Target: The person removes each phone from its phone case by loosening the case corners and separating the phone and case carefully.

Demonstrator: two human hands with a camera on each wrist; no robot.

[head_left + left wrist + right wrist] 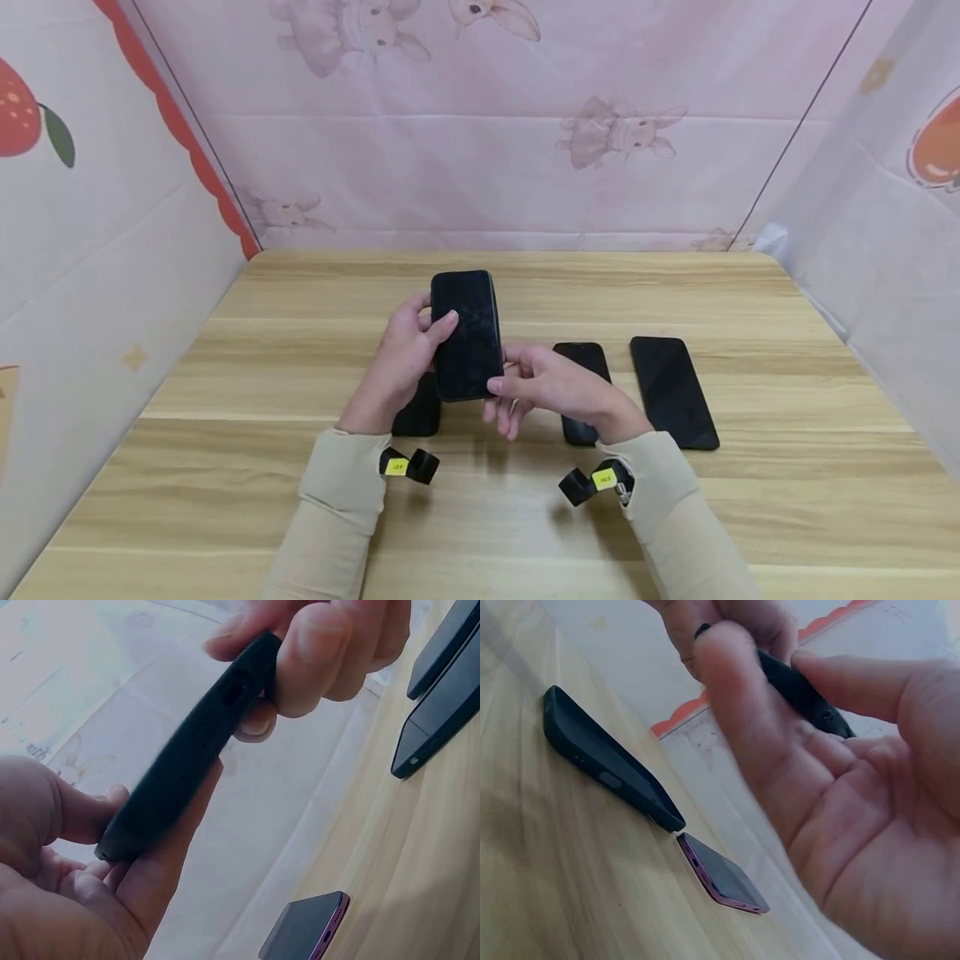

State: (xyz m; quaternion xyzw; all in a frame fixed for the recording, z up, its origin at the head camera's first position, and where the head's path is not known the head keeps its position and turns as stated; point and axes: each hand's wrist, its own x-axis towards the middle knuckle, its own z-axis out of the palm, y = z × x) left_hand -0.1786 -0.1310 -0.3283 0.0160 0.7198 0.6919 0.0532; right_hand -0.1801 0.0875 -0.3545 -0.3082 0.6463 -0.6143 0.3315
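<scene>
A black phone (467, 337), its edge showing a port and small holes in the left wrist view, is held tilted above the table between both hands. My left hand (408, 354) grips its left side, thumb lying across the dark screen. With thumb in front and fingers behind, my right hand (558, 383) pinches the lower right corner. Below the left hand lies a dark phone-shaped thing (420, 410), partly hidden by the hand and the held phone. Beneath the right forearm is another black phone (583, 358), partly covered.
Further right a larger black phone (675, 392) lies on the wooden table (480, 533). The right wrist view shows a black tray-like phone case (611, 769) beside a purple-edged phone (724, 874). Printed cloth walls (480, 183) stand behind and at both sides.
</scene>
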